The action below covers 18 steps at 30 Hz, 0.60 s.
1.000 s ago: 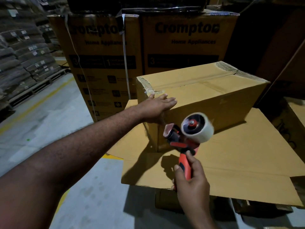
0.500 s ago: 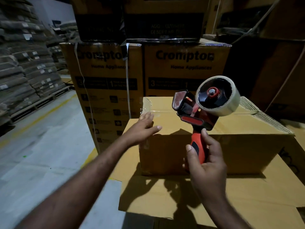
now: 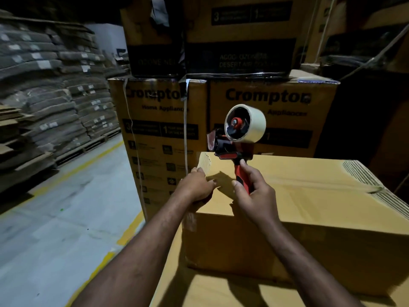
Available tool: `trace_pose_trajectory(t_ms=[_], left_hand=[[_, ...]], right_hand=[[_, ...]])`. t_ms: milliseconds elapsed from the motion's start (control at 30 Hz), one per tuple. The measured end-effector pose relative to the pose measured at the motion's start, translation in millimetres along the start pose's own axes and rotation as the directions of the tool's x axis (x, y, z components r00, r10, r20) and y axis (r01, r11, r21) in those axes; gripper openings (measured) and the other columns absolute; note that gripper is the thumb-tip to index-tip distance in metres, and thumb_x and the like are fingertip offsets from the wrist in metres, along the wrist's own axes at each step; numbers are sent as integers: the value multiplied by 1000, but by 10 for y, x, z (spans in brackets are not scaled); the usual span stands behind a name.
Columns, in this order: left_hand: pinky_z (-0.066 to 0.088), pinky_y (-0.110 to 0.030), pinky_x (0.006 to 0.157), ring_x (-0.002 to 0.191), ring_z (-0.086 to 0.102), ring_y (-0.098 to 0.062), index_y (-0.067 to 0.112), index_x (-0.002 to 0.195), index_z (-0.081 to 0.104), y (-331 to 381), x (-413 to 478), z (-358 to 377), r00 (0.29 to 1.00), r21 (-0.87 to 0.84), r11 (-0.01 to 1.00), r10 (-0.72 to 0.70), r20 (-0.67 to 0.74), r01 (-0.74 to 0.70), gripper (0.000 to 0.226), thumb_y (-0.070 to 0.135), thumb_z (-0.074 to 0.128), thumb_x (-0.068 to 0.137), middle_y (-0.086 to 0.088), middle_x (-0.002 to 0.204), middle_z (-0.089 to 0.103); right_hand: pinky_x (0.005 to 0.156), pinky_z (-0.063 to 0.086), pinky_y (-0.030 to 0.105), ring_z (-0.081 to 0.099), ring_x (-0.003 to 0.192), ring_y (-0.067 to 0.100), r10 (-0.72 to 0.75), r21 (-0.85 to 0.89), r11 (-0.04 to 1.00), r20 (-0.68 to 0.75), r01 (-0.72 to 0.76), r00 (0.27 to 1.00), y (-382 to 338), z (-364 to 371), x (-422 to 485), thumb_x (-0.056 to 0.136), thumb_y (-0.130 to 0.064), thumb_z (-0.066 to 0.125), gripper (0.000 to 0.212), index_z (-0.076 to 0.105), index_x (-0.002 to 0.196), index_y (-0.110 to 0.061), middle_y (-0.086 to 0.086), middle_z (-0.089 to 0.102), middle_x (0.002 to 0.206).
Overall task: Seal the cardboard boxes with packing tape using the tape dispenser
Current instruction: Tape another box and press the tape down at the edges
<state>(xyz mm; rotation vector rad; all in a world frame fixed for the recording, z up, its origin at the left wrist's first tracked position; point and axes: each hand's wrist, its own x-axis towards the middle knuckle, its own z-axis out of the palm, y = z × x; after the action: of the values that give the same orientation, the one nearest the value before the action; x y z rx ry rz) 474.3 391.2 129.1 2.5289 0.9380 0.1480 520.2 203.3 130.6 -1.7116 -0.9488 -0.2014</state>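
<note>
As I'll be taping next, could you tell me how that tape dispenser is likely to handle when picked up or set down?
The tape dispenser probably feels top-heavy: its wide tape roll sits high above where the right hand holds it. Set upright on the cardboard box, it would likely tip. One hand carries it, so it seems fairly light.

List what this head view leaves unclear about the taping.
- Head view: fingertips of the left hand, folded under it on the cardboard box.
- Head view: lower handle of the tape dispenser, wrapped by the right hand.
- Head view: box's right end, cut by the frame edge.
- Head view: print on the upper cartons, dark and blurred.
</note>
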Motion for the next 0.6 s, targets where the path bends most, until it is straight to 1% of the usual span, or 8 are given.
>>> trace_pose_trajectory(t_ms=[133, 233, 300, 400, 433, 500, 567, 600], left_hand=[[54, -49, 98, 121, 58, -34, 18, 154, 31, -106, 245, 26, 995, -303, 948, -84, 50, 95, 62, 44, 44, 99, -15, 143, 53], [47, -43, 97, 110, 59, -29, 14, 140, 50, -180, 262, 29, 991, -552, 824, -100, 84, 130, 46, 42, 37, 105, -18, 136, 58], [49, -38, 101, 114, 60, -23, 25, 142, 54, -250, 203, 44, 985, -697, 696, -137, 108, 174, 44, 45, 40, 106, -8, 138, 60], [61, -34, 72, 97, 73, -24, 32, 133, 61, -356, 95, 37, 958, -825, 487, -136, 254, 288, 39, 51, 44, 104, -2, 115, 73], [61, -36, 71, 91, 74, -26, 25, 128, 64, -391, 113, 39, 950, -796, 519, -137, 281, 310, 45, 55, 43, 103, -7, 107, 76], [52, -50, 101, 120, 63, -34, 15, 137, 58, -392, 256, -2, 968, -651, 721, -121, 221, 239, 65, 64, 34, 101, -14, 129, 67], [25, -58, 120, 149, 30, -33, 18, 152, 41, -324, 446, -62, 993, -485, 871, -107, -42, 73, 67, 62, 24, 103, -7, 160, 35], [24, -57, 121, 150, 28, -30, 20, 153, 39, -262, 532, -140, 984, -503, 864, -107, -139, 23, 64, 59, 24, 104, -5, 162, 31]], right_hand=[[72, 62, 32, 65, 99, 19, 71, 76, 994, 36, -74, 997, 148, 54, 5, 93, -23, 65, 60, 41, 147, -34, -11, 51, 123], [68, 61, 34, 66, 92, 16, 111, 124, 986, 47, -116, 993, 203, 50, -6, 94, -25, 65, 59, 41, 147, -37, -9, 55, 120], [65, 60, 28, 66, 89, 15, 121, 160, 979, 52, -128, 991, 203, 44, -11, 94, -25, 64, 58, 41, 146, -36, -5, 58, 122], [61, 57, 21, 67, 83, 11, 119, 165, 978, 41, -124, 992, 204, 44, -17, 94, -24, 65, 57, 42, 146, -34, -3, 59, 122], [59, 57, 21, 67, 80, 10, 124, 173, 976, 41, -129, 991, 208, 42, -20, 94, -24, 65, 57, 43, 145, -35, -4, 60, 120], [57, 57, 23, 67, 74, 8, 142, 181, 972, 42, -147, 989, 210, 35, -24, 93, -24, 65, 57, 44, 144, -37, -8, 61, 115], [56, 57, 24, 67, 72, 6, 158, 169, 972, 28, -161, 987, 205, 25, -27, 93, -24, 66, 56, 45, 143, -38, -13, 61, 110], [55, 57, 24, 66, 72, 6, 156, 158, 975, 17, -157, 988, 201, 30, -17, 93, -24, 66, 56, 45, 142, -39, -15, 60, 109]])
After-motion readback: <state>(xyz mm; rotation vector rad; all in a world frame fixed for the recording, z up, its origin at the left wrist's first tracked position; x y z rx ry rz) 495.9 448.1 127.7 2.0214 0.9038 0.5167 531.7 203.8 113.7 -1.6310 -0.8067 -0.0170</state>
